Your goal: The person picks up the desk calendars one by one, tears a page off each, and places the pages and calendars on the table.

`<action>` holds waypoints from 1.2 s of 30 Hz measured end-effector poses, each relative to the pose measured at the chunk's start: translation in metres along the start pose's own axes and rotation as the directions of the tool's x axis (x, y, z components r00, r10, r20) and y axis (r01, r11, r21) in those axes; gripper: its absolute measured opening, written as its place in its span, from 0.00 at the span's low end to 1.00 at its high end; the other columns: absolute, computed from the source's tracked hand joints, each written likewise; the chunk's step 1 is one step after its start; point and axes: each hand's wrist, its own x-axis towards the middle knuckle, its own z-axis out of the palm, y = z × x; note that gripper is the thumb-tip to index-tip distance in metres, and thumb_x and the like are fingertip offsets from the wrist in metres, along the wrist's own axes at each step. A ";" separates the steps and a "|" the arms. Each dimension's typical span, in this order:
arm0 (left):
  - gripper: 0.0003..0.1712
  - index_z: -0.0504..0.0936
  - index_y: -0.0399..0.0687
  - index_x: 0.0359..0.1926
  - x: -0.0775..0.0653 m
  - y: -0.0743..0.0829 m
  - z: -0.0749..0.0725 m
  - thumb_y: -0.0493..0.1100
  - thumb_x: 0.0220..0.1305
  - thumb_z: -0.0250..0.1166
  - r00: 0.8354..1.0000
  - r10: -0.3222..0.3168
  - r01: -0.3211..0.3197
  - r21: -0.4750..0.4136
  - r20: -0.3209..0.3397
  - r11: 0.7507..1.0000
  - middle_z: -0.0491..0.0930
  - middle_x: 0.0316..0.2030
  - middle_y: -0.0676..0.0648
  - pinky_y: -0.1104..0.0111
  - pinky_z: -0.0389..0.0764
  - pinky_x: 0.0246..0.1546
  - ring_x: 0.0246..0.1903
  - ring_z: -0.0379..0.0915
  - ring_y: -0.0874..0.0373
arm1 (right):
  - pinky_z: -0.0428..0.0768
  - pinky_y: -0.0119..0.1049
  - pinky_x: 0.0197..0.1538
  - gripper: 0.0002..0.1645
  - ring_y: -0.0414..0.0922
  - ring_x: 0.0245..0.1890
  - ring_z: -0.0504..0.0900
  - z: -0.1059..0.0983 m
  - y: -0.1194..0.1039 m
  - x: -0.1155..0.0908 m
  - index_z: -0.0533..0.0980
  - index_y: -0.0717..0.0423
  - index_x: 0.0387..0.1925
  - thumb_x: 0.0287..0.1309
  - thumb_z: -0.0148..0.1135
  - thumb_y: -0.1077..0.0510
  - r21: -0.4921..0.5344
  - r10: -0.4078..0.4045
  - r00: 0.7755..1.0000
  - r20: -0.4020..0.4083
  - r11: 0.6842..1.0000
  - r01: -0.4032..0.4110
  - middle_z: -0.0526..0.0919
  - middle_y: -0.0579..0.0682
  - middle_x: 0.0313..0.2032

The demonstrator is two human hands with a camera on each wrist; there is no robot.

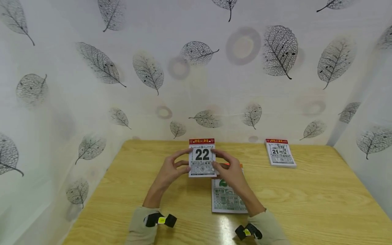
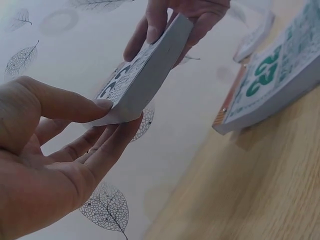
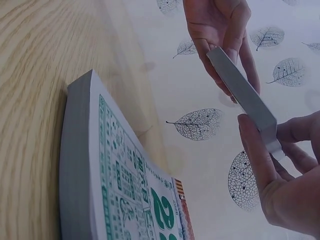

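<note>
A small tear-off calendar (image 1: 202,163) with a red top strip and a black 22 is held up above the table, its page toward the head camera. My left hand (image 1: 169,172) pinches its left edge between thumb and fingers. On the opposite edge, my right hand (image 1: 229,172) grips it the same way. Seen from the left wrist, the thick grey side of the pad (image 2: 155,75) lies between the two hands. Below the right hand lies a larger calendar (image 1: 229,200) with green print, partly hidden by that hand and the raised pad.
Another small calendar (image 1: 280,154), showing 21, lies at the back right of the wooden table (image 1: 321,197). Behind the table's far edge hangs a pale cloth (image 1: 196,88) with a leaf pattern. Each sleeve bears a black wrist strap (image 1: 153,219).
</note>
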 end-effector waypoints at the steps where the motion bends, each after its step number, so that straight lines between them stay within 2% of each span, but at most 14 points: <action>1: 0.38 0.68 0.36 0.73 0.000 0.001 0.001 0.22 0.62 0.66 1.000 -0.003 0.003 -0.003 0.000 1.000 0.59 0.74 0.36 0.67 0.85 0.47 0.57 0.77 0.38 | 0.89 0.46 0.33 0.27 0.56 0.53 0.85 -0.001 -0.001 -0.001 0.75 0.46 0.67 0.70 0.62 0.64 0.008 -0.004 1.000 0.003 1.000 0.004 0.75 0.55 0.65; 10: 0.38 0.68 0.36 0.73 0.004 0.004 0.012 0.23 0.63 0.65 0.997 0.032 -0.032 -0.005 0.067 0.999 0.62 0.72 0.36 0.66 0.85 0.49 0.58 0.76 0.38 | 0.89 0.53 0.36 0.27 0.58 0.53 0.85 -0.012 -0.005 -0.008 0.74 0.48 0.68 0.71 0.61 0.65 0.035 -0.019 1.000 -0.007 0.999 0.019 0.74 0.55 0.66; 15: 0.37 0.69 0.36 0.72 0.001 0.006 0.019 0.22 0.62 0.65 0.997 0.037 -0.036 -0.013 0.072 0.999 0.64 0.68 0.34 0.65 0.85 0.49 0.57 0.75 0.38 | 0.87 0.57 0.36 0.28 0.59 0.55 0.83 -0.020 -0.005 -0.014 0.73 0.51 0.70 0.70 0.62 0.65 0.051 -0.036 0.999 0.020 0.998 0.035 0.72 0.55 0.69; 23: 0.36 0.70 0.37 0.72 -0.001 0.008 0.036 0.23 0.64 0.65 0.994 0.036 -0.034 -0.014 0.101 0.999 0.64 0.69 0.35 0.64 0.85 0.51 0.59 0.75 0.37 | 0.88 0.49 0.32 0.29 0.45 0.47 0.87 -0.037 -0.001 -0.025 0.72 0.56 0.70 0.69 0.63 0.66 0.011 -0.080 0.997 0.017 0.997 0.080 0.74 0.57 0.68; 29: 0.35 0.71 0.39 0.72 0.002 0.010 0.043 0.23 0.64 0.64 0.994 0.033 -0.029 -0.039 0.105 0.999 0.65 0.68 0.36 0.61 0.86 0.49 0.58 0.76 0.39 | 0.87 0.43 0.29 0.30 0.43 0.50 0.86 -0.047 -0.003 -0.028 0.70 0.59 0.70 0.69 0.63 0.66 0.020 -0.095 0.995 0.040 0.995 0.094 0.72 0.60 0.68; 36: 0.36 0.70 0.37 0.71 0.002 0.013 0.051 0.23 0.62 0.66 0.989 0.057 -0.048 -0.070 0.135 0.996 0.64 0.69 0.35 0.60 0.86 0.49 0.57 0.75 0.37 | 0.88 0.49 0.31 0.29 0.43 0.51 0.86 -0.057 -0.011 -0.035 0.70 0.59 0.70 0.69 0.63 0.65 -0.023 -0.081 0.995 0.056 0.996 0.082 0.72 0.63 0.66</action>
